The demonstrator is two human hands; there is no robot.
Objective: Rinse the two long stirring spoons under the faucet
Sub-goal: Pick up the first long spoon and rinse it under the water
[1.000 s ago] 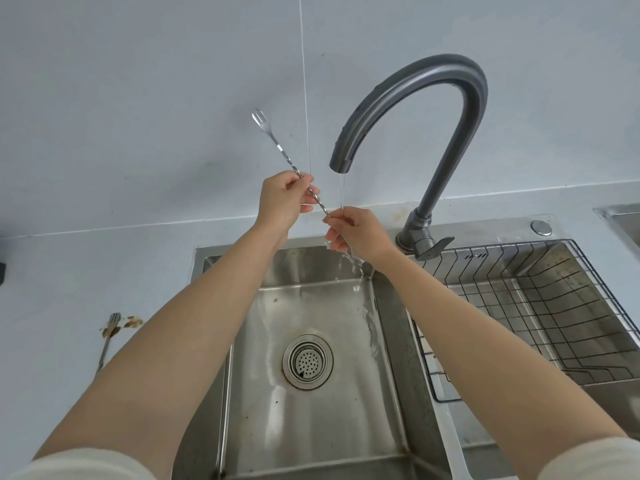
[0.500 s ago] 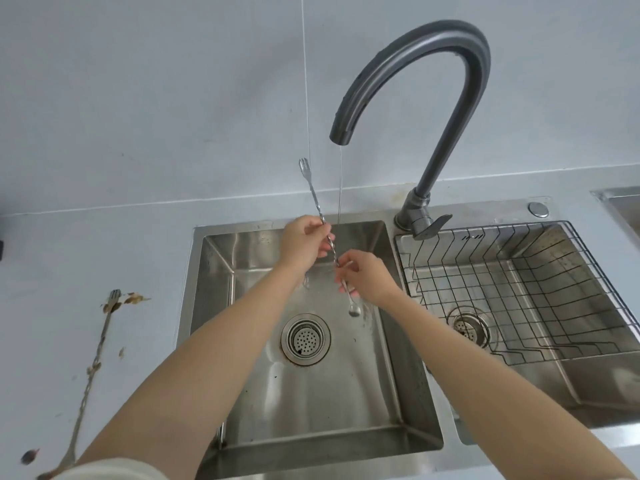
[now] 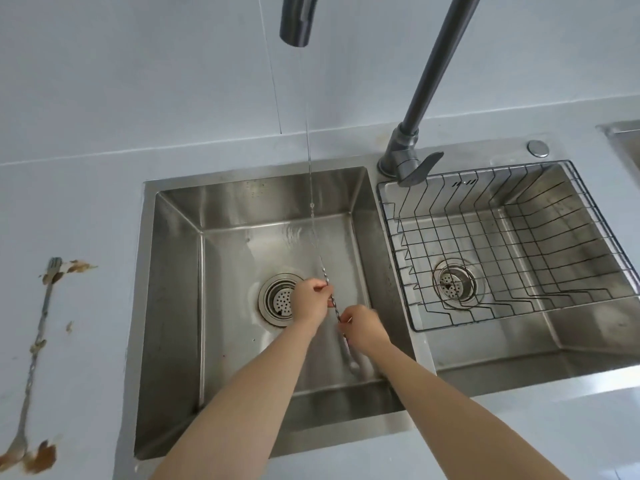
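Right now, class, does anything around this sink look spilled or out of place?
Yes. A second stirring spoon lies on the countertop left of the sink, smeared brown, with brown splatters beside both its ends.

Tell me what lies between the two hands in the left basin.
Head view: a short stretch of the twisted shaft of the long silver stirring spoon, pinched by both the left hand and the right hand.

Your left hand (image 3: 309, 303) and right hand (image 3: 366, 329) are bare. Left forearm (image 3: 249, 393) and right forearm (image 3: 450, 403) are bare too, uncovered right to the frame edge below the sink (image 3: 173, 289). Slim wrists. Fingers too small for nail detail.
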